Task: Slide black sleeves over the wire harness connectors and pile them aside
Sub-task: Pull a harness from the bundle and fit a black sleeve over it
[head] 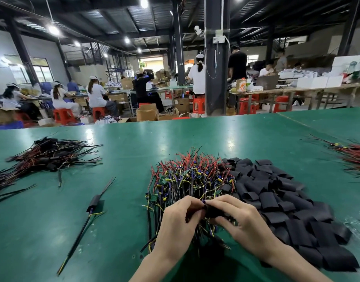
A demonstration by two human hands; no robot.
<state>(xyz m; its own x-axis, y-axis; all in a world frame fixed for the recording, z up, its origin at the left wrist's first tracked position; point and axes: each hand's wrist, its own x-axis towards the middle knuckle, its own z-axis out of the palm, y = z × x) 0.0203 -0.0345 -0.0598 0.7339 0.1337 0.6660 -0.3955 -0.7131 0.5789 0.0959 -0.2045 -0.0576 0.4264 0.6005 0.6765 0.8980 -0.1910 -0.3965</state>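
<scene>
A heap of unsleeved wire harnesses (191,176) with small circuit boards and red, yellow and purple wires lies mid-table. To its right spreads a pile of flat black sleeves (280,200). Over the near end of the heap, my left hand (175,224) pinches a harness end while my right hand (242,218) grips a black sleeve (212,212) against it. The two hands meet fingertip to fingertip. How far the sleeve sits over the connector is hidden by my fingers. A pile of sleeved harnesses (46,157) lies at the far left. One sleeved harness (93,204) lies alone left of the heap.
The green table (134,143) stretches ahead to its far edge. More red and black wires (354,157) lie at the right edge. Beyond the table, several people work at benches among red stools and cardboard boxes.
</scene>
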